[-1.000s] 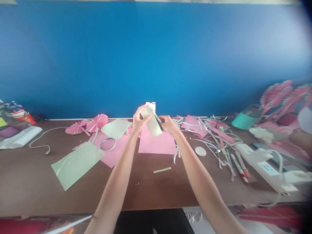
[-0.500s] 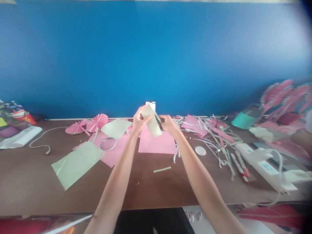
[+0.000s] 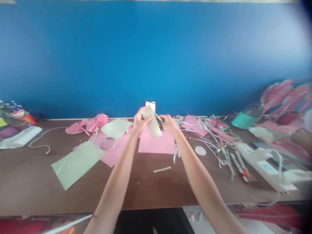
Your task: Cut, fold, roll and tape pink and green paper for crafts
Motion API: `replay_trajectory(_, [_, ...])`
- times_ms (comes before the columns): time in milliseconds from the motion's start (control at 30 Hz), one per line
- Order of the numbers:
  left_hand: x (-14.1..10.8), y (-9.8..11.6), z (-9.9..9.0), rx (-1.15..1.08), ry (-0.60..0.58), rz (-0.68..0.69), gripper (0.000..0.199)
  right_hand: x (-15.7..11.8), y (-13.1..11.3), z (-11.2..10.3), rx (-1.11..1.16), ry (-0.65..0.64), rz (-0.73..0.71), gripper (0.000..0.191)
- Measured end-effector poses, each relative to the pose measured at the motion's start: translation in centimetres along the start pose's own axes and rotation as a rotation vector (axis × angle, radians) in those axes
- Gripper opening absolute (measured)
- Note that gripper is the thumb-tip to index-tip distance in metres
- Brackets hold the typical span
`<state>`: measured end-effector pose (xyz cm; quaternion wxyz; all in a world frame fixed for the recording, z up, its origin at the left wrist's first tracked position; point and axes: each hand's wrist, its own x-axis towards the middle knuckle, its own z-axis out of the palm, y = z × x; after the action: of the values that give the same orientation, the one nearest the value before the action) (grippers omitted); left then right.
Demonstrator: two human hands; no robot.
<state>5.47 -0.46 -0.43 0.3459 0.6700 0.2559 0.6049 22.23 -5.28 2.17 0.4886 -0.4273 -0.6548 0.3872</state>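
brown surface (image 3: 97,198), pink sheet (image 3: 156,146) on it, pale green paper (image 3: 154,126) held up above.
the left hand (image 3: 140,121) has its fingers pinching the paper; the right hand's (image 3: 169,124) fingers grip dark scissors (image 3: 160,120) at its edge. a thin strip (image 3: 162,169) lies nearer.

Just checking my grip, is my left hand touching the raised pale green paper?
Touching. The head view shows it: the left hand has its thumb lying across the face of the pale green paper.
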Motion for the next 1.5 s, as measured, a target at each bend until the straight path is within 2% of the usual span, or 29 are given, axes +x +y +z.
replay_trajectory(267, [-0.1, 0.3, -0.1, -0.017, -0.048, -0.016, 0.062, 0.2, 0.4, -0.3, 0.031, 0.025, 0.005, 0.006])
replay_trajectory(367, [-0.2, 0.5, -0.4, -0.028, -0.031, -0.03, 0.061, 0.2, 0.5, -0.5, 0.032, 0.021, 0.001, 0.004])
replay_trajectory(533, [0.0, -0.5, -2.3, -0.016, 0.039, -0.089, 0.055, 0.3, 0.5, -0.9, 0.022, 0.009, 0.009, 0.015])
replay_trajectory(667, [0.2, -2.8, -5.4, 0.289, 0.231, -0.129, 0.043, 0.1, 0.3, -0.8, 0.007, 0.007, 0.044, 0.022])
replay_trajectory(733, [0.0, -3.7, -6.9, 0.506, 0.366, -0.245, 0.04, 0.1, 0.2, -0.6, 0.009, -0.005, 0.047, 0.022])
replay_trajectory(767, [-0.2, -4.0, -7.4, 0.619, 0.393, -0.287, 0.042, 0.1, 0.2, -0.6, 0.012, -0.015, 0.047, 0.022])
replay_trajectory(833, [-0.4, -4.1, -7.9, 0.773, 0.335, -0.287, 0.047, 0.0, 0.1, -0.4, 0.017, -0.038, 0.044, 0.022])
replay_trajectory(933, [-0.2, -3.2, -7.2, 0.802, 0.075, -0.15, 0.056, 0.0, 0.2, -0.3, 0.011, -0.078, 0.033, 0.018])
replay_trajectory(1033, [0.3, -1.9, -5.5, 0.616, -0.274, 0.008, 0.06, -0.1, 0.1, -0.2, -0.008, -0.125, 0.028, 0.018])
replay_trajectory(1100, [0.6, -1.0, -4.3, 0.445, -0.412, -0.044, 0.059, -0.3, -0.2, -0.2, -0.02, -0.153, 0.022, 0.02])
replay_trajectory(1167, [0.7, -0.3, -3.3, 0.317, -0.502, -0.121, 0.048, -0.4, -0.5, -0.3, -0.028, -0.172, 0.0, 0.022])
replay_trajectory(1233, [0.7, 0.3, -2.7, 0.266, -0.539, -0.159, 0.037, -0.5, -0.8, -0.4, -0.033, -0.182, -0.02, 0.022])
replay_trajectory(1300, [0.6, 0.7, -2.5, 0.262, -0.524, -0.187, 0.034, -0.5, -1.1, -0.5, -0.042, -0.185, -0.021, 0.024])
replay_trajectory(1500, [0.7, 0.3, -3.6, 0.513, -0.279, -0.197, 0.04, -0.1, -0.4, -1.2, -0.042, -0.203, 0.072, 0.035])
